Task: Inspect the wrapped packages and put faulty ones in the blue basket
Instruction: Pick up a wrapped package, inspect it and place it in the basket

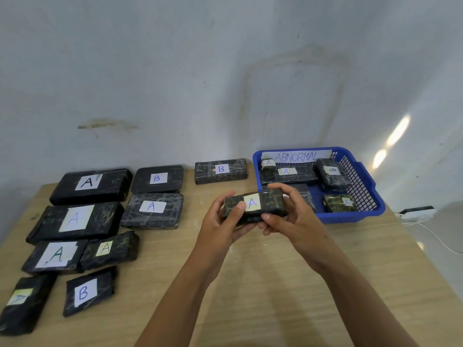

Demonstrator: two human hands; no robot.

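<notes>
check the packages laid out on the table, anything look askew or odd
Mostly tidy. At the front left, one A package lies tilted, its label skewed and smudged, and a small yellow-labelled A package overlaps its neighbour.

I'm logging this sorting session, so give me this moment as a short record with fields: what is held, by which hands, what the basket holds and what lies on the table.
held item: black wrapped package labelled A
left hand: grips the package's left end
right hand: grips its right end
blue basket: labelled ABNORMAL, at least five wrapped packages inside
table: nine wrapped packages at left and rear, labelled A or B
held package position: above the table, just left of the basket
</notes>
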